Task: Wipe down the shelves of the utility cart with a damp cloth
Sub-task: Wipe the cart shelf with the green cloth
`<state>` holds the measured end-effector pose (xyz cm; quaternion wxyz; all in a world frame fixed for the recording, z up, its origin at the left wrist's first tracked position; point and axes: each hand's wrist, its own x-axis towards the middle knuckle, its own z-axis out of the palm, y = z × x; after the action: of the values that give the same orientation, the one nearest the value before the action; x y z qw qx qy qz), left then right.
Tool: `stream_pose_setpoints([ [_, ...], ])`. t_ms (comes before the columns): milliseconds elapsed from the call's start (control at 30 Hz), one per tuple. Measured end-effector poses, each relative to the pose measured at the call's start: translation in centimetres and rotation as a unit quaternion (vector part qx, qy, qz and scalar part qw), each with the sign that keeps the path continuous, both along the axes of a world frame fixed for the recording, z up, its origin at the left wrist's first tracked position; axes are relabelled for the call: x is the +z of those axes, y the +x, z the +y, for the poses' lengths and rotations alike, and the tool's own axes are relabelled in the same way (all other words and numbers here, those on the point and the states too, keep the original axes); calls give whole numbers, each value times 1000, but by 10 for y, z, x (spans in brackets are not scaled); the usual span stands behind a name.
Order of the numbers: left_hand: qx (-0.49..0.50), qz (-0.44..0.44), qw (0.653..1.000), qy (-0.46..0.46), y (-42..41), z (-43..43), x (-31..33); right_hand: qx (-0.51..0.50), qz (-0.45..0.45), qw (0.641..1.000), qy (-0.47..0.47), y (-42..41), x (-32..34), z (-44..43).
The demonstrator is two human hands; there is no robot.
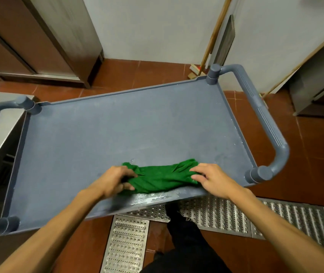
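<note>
Red floor tiles (117, 75) and steel drain grates (216, 213) surround the cart, whose grey-blue top shelf (117, 131) fills your view. The green cloth (163, 176) lies bunched on that shelf by its near edge, with a wet streak (149, 200) along the edge itself. Your left hand (112, 180) grips its left end with curled fingers, and your right hand (212, 179) appears to pinch its right end. Expect it to be soft, light, limp and wet: keep hold of both ends.
</note>
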<state>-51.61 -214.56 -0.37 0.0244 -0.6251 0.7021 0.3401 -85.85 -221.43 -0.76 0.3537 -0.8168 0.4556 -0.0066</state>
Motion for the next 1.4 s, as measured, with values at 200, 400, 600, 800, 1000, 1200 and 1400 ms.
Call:
stream_pose_setpoints([
  [200,26,17,991,-128,-8,-70,39,-85,-63,993,-49,-6,35,-58],
  [400,46,3,970,-238,-33,-158,80,-188,-123,966,-128,-14,71,-137],
  [600,35,-35,952,-302,-62,-243,90,-284,-151,922,-216,-18,90,-219],
  [800,32,-67,970,-232,-98,-276,41,-251,-1,944,-213,-33,33,-241],
  [1000,-47,-162,982,-89,-128,-253,-20,-111,95,986,-84,-48,-35,-213],
  [1200,-42,-166,982,-80,-129,-259,-26,-74,148,975,-148,-45,-46,-211],
  [1400,-31,-179,981,-66,-135,-250,-25,-100,177,964,-172,-38,-44,-201],
])
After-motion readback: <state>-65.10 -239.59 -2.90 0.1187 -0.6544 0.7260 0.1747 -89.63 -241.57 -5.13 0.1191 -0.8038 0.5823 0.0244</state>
